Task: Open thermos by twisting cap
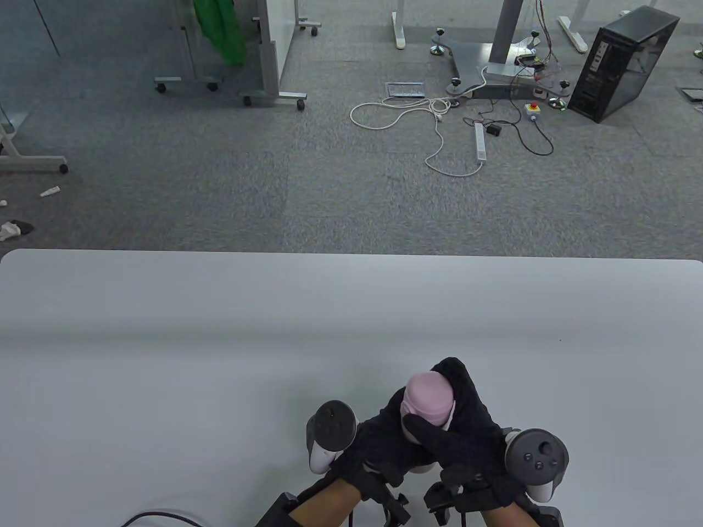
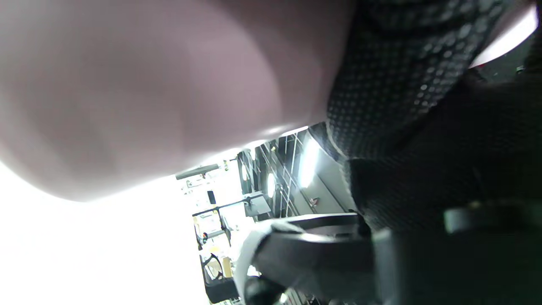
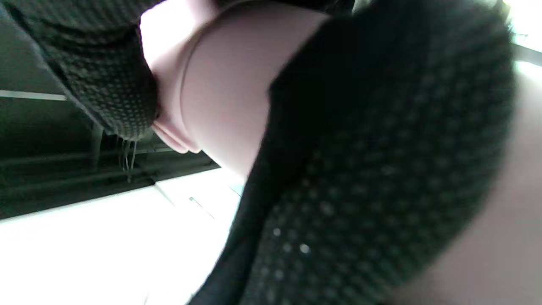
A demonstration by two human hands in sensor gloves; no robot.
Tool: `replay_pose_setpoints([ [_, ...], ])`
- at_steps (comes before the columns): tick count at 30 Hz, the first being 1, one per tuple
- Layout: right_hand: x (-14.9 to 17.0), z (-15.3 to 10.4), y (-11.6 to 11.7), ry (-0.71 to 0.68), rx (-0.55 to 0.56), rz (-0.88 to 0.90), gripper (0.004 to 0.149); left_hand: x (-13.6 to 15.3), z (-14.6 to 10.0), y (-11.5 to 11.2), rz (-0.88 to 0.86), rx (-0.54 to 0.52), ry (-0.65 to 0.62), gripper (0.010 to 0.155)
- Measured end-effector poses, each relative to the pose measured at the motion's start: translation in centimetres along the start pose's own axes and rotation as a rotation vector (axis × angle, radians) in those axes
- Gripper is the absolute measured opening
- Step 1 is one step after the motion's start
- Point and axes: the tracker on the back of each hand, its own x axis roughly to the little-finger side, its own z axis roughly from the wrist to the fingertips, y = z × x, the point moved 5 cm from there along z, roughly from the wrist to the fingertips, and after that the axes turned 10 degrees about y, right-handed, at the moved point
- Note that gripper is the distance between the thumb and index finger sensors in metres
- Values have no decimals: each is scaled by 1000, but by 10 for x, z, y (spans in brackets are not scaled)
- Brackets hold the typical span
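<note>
The left hand [image 1: 379, 439] grips the pink thermos [image 1: 425, 466], the right hand [image 1: 461, 422] wraps its cap [image 1: 427, 398] — not off yet, twisting remains.

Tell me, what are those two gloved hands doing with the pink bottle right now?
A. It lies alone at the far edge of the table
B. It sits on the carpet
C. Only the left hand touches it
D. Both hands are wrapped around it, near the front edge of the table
D: in the table view the left hand and right hand both grip the pink thermos over the white table.
</note>
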Motion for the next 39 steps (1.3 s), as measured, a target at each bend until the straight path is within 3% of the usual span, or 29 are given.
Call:
replay_pose_setpoints([
  [10, 7, 8, -5, -40, -154, 205, 98, -6, 1, -8, -81, 141, -32, 116],
  [13, 3, 7, -2, -47, -175, 202, 100, -9, 0, -1, -52, 82, -64, 116],
  [15, -1, 1, -5, -38, -40, 116, 107, -10, -1, 6, -47, 10, -55, 115],
  [17, -6, -1, -4, -54, -16, 42, 108, -10, -3, 12, -25, -27, -50, 115],
  [29, -24, -10, 3, -112, 31, -73, 107, -8, -5, 10, 42, -84, -46, 115],
  [39, -14, -9, -6, 18, 80, -156, 104, -3, -5, -2, 63, -87, -5, 113],
])
